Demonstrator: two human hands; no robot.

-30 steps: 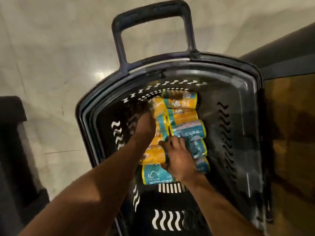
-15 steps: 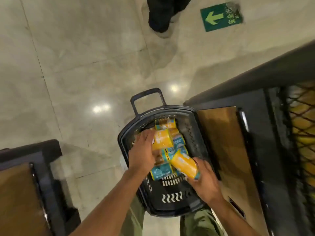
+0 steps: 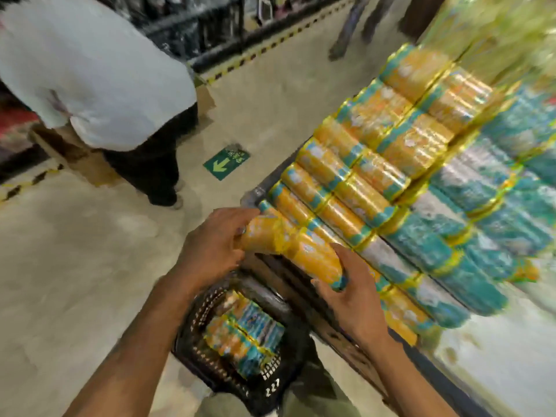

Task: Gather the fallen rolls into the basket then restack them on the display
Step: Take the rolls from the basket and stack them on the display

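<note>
Orange film-wrapped rolls [image 3: 296, 251], taped as a pair, span both hands: left hand [image 3: 210, 251] curls round one end, right hand [image 3: 346, 293] wraps the other. Likely light, slick, bending at the tape [image 3: 281, 245]; support both ends. Basket [image 3: 272, 391] sits below the grip; display stack [image 3: 400, 164] lies right of it, over smooth floor [image 3: 75, 266].

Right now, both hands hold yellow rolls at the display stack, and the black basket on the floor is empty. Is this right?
Not fully. The head view shows the left hand and right hand holding yellow rolls at the display stack, but the black basket is not empty: more rolls lie inside.
</note>
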